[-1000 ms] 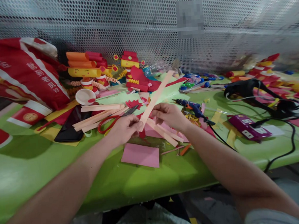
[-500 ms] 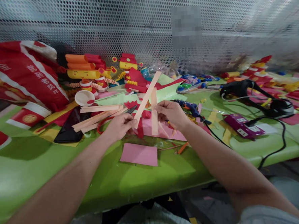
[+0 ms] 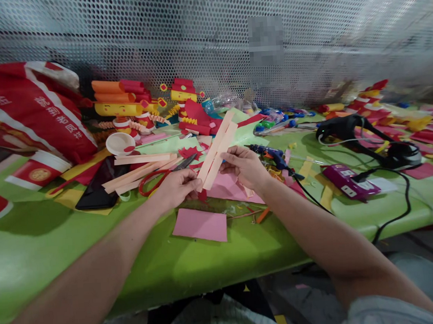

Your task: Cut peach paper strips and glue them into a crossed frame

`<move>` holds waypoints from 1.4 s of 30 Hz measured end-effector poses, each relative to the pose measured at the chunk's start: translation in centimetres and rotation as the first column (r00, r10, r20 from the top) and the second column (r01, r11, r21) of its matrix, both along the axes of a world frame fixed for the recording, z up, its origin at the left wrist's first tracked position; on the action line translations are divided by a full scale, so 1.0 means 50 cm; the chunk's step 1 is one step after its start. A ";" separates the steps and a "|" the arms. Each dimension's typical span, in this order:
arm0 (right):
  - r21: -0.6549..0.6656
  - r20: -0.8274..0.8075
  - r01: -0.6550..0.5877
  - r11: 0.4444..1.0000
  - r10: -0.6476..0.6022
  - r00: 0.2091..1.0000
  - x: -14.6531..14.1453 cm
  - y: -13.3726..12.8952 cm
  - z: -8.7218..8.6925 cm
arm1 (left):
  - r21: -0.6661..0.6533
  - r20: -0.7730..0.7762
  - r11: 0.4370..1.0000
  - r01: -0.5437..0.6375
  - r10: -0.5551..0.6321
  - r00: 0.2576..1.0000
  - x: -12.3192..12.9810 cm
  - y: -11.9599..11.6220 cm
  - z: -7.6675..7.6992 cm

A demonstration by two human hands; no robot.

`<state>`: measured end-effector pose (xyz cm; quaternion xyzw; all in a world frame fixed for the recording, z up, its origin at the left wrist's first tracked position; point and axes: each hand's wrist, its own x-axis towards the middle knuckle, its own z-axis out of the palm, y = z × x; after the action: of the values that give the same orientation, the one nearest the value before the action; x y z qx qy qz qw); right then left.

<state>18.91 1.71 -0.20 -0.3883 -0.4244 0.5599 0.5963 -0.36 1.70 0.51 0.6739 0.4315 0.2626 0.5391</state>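
Observation:
Between finger and thumb, my left hand [image 3: 181, 187] pinches the lower end of a long peach paper strip [image 3: 215, 150], which slants up to the right. My right hand [image 3: 246, 166] grips a shorter peach paper strip [image 3: 221, 157] near its middle. The two strips lie side by side, almost parallel, their edges close together. Left of my left hand are more peach paper strips [image 3: 143, 167] in a loose pile and red-handled scissors [image 3: 153, 179]. A pink paper rectangle [image 3: 200, 224] lies on the table below both hands.
Behind my right hand rests a blue glue gun [image 3: 269, 154]. A purple power strip [image 3: 350, 182] with a black cable stands at the right. Paper cups [image 3: 37, 170], a phone [image 3: 97, 184] and a red bag [image 3: 33, 107] are at the left. Paper figures [image 3: 119, 107] stand behind.
The right-hand strip was upright and apart from the long one at its lower end. It has tilted to the right and moved alongside the left-hand strip.

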 end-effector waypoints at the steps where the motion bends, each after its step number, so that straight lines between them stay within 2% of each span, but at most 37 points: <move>1: -0.006 0.007 -0.003 1.000 0.003 1.000 0.000 0.000 -0.001 | 0.001 0.006 1.000 -0.009 0.009 1.000 -0.001 0.001 0.002; 4: -0.027 0.029 0.008 1.000 -0.007 1.000 0.001 -0.001 -0.003 | 0.035 0.058 0.998 -0.058 0.056 0.997 -0.013 0.009 0.016; 7: -0.069 0.071 0.058 0.996 -0.053 0.996 -0.002 0.000 0.003 | 0.121 0.143 0.972 -0.199 0.182 0.973 -0.040 0.025 0.038; 10: -0.106 0.178 0.085 0.991 -0.065 0.982 -0.014 0.012 0.024 | 0.139 0.288 0.910 -0.391 0.341 0.895 -0.071 0.043 0.062; 13: -0.072 0.330 0.060 0.996 -0.033 0.944 -0.035 0.046 0.056 | 0.171 0.405 0.857 -0.486 0.389 0.828 -0.097 0.058 0.080; 15: -0.025 0.453 0.076 0.997 -0.057 0.890 -0.051 0.082 0.074 | 0.180 0.465 0.815 -0.551 0.423 0.778 -0.110 0.065 0.087; 17: 0.022 0.607 0.149 0.989 -0.132 0.784 -0.069 0.119 0.082 | 0.165 0.507 0.766 -0.621 0.474 0.720 -0.121 0.069 0.092; 18: 0.087 0.692 0.203 0.975 -0.205 0.692 -0.080 0.135 0.082 | 0.153 0.519 0.747 -0.647 0.496 0.696 -0.125 0.069 0.094; 20: 0.287 0.814 0.179 0.941 -0.338 0.472 -0.107 0.153 0.078 | 0.137 0.531 0.720 -0.680 0.527 0.664 -0.131 0.069 0.099; 22: 0.353 0.876 0.061 0.934 -0.353 0.329 -0.142 0.156 0.072 | 0.130 0.533 0.709 -0.694 0.540 0.652 -0.136 0.068 0.103; 25: 0.288 0.953 -0.188 0.939 -0.261 0.153 -0.200 0.147 0.066 | 0.136 0.544 0.698 -0.703 0.541 0.642 -0.141 0.069 0.107; 27: 0.177 0.984 -0.253 0.951 -0.176 0.029 -0.232 0.146 0.064 | 0.146 0.557 0.683 -0.716 0.542 0.630 -0.147 0.071 0.110; 29: 0.094 0.992 -0.289 0.953 -0.113 -0.050 -0.250 0.152 0.061 | 0.155 0.570 0.660 -0.735 0.548 0.612 -0.154 0.073 0.112; 32: 0.064 0.994 -0.318 0.946 -0.090 -0.067 -0.251 0.164 0.050 | 0.160 0.585 0.646 -0.746 0.547 0.599 -0.164 0.076 0.115; 35: 0.159 0.987 -0.307 0.938 -0.159 0.023 -0.228 0.168 0.038 | 0.157 0.580 0.638 -0.754 0.558 0.593 -0.165 0.077 0.115; 39: 0.259 0.962 -0.165 0.952 -0.239 0.132 -0.172 0.168 0.037 | 0.144 0.572 0.630 -0.763 0.576 0.584 -0.158 0.074 0.115; 42: 0.281 0.952 -0.003 0.960 -0.278 0.132 -0.121 0.170 0.049 | 0.153 0.562 0.639 -0.754 0.571 0.598 -0.154 0.072 0.115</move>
<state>12.87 10.24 2.25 -0.6292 -0.7295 0.0629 0.2606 -8.07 5.28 6.24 0.4653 0.4535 0.6773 0.3451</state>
